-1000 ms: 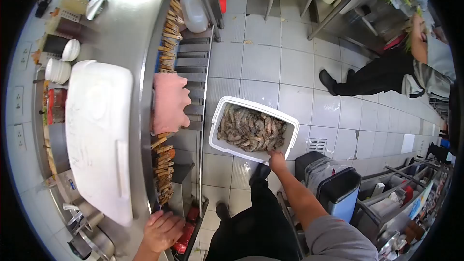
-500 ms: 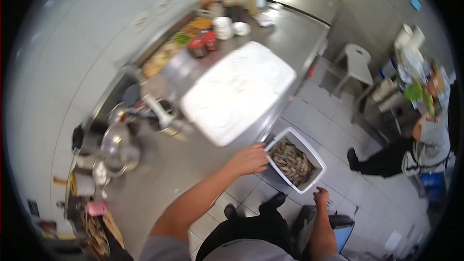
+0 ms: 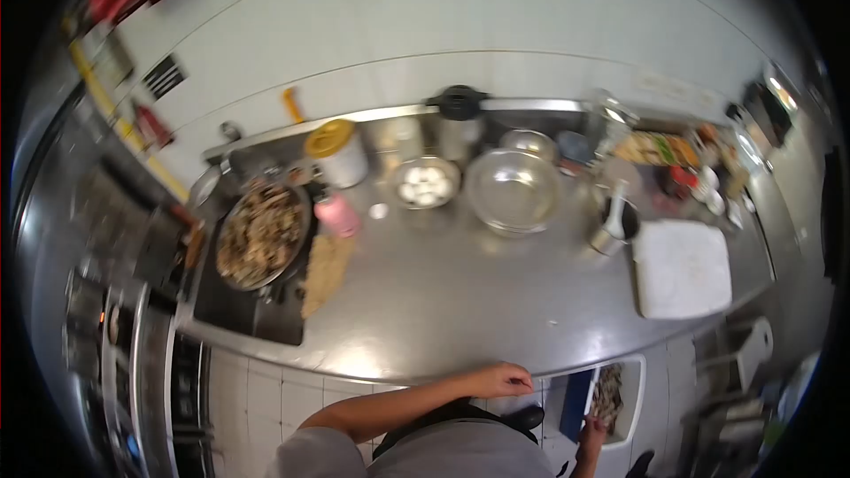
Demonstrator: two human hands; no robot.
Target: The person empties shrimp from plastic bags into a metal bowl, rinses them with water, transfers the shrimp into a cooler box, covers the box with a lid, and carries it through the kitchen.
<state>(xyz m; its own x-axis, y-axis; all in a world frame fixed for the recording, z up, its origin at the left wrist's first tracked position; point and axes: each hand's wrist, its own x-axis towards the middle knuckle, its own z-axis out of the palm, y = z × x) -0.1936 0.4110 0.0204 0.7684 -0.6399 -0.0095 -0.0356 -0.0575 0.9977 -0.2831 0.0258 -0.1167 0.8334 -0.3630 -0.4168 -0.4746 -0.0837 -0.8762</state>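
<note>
My left hand (image 3: 505,381) hovers by the front edge of the steel counter, its fingers curled in with nothing visible in them. Low on the right, my right hand (image 3: 592,434) overlaps the near end of a white tub (image 3: 633,407). Whether it grips the rim or only passes in front is hard to make out. Greyish-brown pieces that look like raw shrimp (image 3: 606,394) lie in the tub. A blue panel (image 3: 575,403) shows along the tub's left side.
The steel counter (image 3: 425,292) carries a white slab-like block (image 3: 682,270), a metal bowl (image 3: 513,190), a bowl of white round items (image 3: 425,184) and a white bucket with yellow lid (image 3: 338,155). At left, a sink (image 3: 257,319) holds a heaped pan (image 3: 261,239).
My view has swung left toward the sink. My left hand has come off the tub's rim and drawn away from it. The right hand, apart from the tub before, now overlaps its near end.
</note>
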